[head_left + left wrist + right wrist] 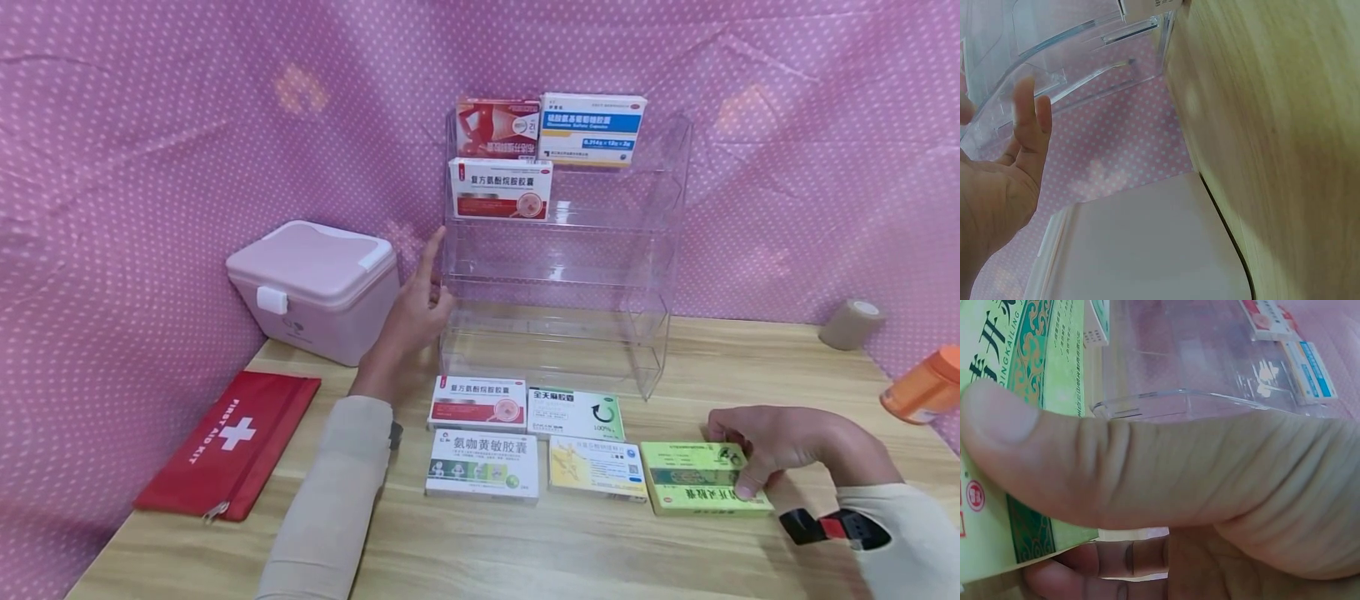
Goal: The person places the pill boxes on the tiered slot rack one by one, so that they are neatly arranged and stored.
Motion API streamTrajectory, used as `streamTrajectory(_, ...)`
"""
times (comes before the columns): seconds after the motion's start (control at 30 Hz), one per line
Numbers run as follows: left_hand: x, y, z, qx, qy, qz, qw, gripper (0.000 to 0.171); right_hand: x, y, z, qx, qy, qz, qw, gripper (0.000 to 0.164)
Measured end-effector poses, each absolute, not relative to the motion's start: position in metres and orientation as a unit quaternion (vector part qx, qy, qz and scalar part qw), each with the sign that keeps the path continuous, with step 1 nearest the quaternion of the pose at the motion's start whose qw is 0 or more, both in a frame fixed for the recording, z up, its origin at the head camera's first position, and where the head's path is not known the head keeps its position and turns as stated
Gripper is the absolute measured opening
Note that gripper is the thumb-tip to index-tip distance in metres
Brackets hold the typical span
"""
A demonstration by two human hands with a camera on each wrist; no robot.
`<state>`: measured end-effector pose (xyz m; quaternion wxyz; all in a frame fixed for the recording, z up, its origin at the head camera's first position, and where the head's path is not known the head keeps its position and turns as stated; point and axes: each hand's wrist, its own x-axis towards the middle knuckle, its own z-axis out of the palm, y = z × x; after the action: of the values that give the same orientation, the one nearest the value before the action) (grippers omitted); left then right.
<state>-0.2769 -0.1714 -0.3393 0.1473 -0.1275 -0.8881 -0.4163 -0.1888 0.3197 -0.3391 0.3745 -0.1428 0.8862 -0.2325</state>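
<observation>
My right hand (795, 446) grips the right end of a yellow-green medicine box (686, 477) at the front right of the table. In the right wrist view the thumb (1054, 462) lies across the box's printed face, and the other fingers are behind it. My left hand (420, 312) is at the left side of a clear tiered display rack (558, 279), index finger pointing up along its edge and holding no box. The left wrist view shows the palm (991, 194) beside the rack's clear side panel (1079, 81).
Red-white boxes (501, 190) and a blue-white box (592, 129) occupy the rack's upper tiers. Several medicine boxes (480, 467) lie before it. Left are a pink lidded case (322, 292) and red first aid pouch (225, 450); right, a tan roll (847, 325) and orange bottle (922, 387).
</observation>
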Motion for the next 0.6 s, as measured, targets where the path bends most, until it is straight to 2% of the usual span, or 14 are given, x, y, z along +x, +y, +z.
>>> streamTrajectory(0.2, -0.2764, -0.1715, -0.3382, -0.13, -0.888, -0.418, 0.143, 0.096, -0.1901, 0.3217, -0.3391, -0.177, 0.895, -0.208, 0.352, 0.06)
streamTrajectory(0.6, -0.2762, -0.1717, -0.3396, -0.126, -0.887, -0.421, 0.145, 0.099, -0.191, 0.3234, -0.3393, -0.183, 0.906, -0.186, 0.333, 0.062)
